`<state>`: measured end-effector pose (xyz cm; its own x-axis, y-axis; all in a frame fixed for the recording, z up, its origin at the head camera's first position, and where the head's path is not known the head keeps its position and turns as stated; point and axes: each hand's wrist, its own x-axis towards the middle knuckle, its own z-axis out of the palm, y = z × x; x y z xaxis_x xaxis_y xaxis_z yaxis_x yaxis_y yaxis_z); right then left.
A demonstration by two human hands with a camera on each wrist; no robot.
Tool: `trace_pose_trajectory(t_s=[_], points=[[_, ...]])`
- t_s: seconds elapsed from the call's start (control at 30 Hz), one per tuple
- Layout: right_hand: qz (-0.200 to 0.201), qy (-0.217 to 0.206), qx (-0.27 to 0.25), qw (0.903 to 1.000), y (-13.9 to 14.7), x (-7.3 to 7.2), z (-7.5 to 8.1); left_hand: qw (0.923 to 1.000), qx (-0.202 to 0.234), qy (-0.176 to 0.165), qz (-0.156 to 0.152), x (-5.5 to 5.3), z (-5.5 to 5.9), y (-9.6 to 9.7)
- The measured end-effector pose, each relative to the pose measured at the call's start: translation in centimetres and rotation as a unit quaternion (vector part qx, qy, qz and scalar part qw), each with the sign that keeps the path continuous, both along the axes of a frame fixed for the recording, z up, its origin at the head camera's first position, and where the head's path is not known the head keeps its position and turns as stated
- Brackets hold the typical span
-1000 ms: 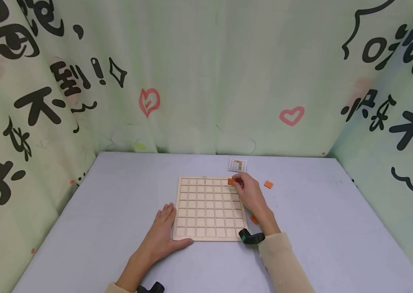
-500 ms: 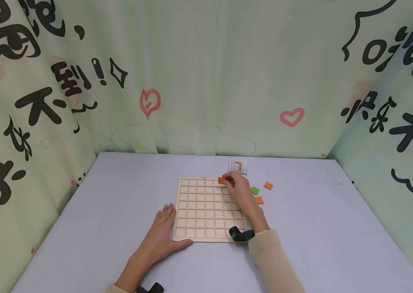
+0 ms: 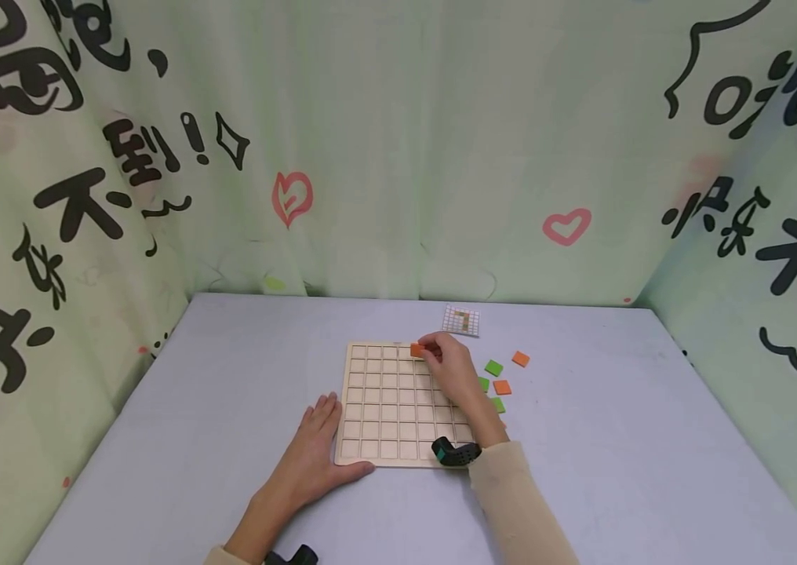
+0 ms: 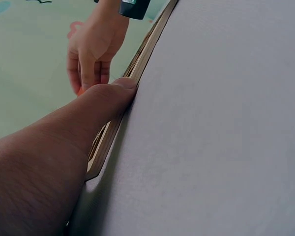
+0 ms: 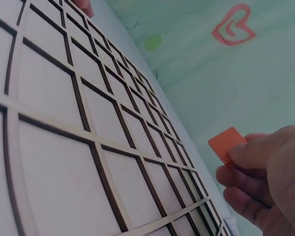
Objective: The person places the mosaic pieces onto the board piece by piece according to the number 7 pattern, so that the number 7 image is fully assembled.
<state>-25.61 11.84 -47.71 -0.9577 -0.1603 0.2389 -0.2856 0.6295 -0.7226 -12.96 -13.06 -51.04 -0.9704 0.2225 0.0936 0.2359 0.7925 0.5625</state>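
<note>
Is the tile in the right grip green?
No, the right grip pinches an orange tile, seen plainly in the right wrist view.

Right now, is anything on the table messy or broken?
Nothing looks broken. A little messy, though: loose green tiles and orange tiles lie at uneven angles to the right of the wooden grid board. The right arm covers part of them, so I can't check every one.
</note>
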Motion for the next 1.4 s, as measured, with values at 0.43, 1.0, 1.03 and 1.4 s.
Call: trace_pose_trajectory(t_s=[0.43,1.0,1.03,1.4], points=[[0.01,-0.001,0.004,0.9999,-1.6,0.1,-0.5,1.0,0.001,-0.004,0.0,-0.1,-0.2,-0.1],[0.025,-0.011,0.023,0.9994,-2.7,0.3,-1.4,1.0,-0.008,0.0,0.0,-0.1,-0.2,0.0],[0.025,-0.009,0.025,0.9993,-2.7,0.3,-1.4,1.0,-0.008,0.0,0.001,-0.1,-0.2,0.0],[0.03,0.007,0.059,0.9978,-3.1,0.3,-1.8,0.9999,-0.011,0.001,-0.001,-0.1,-0.1,-0.1]])
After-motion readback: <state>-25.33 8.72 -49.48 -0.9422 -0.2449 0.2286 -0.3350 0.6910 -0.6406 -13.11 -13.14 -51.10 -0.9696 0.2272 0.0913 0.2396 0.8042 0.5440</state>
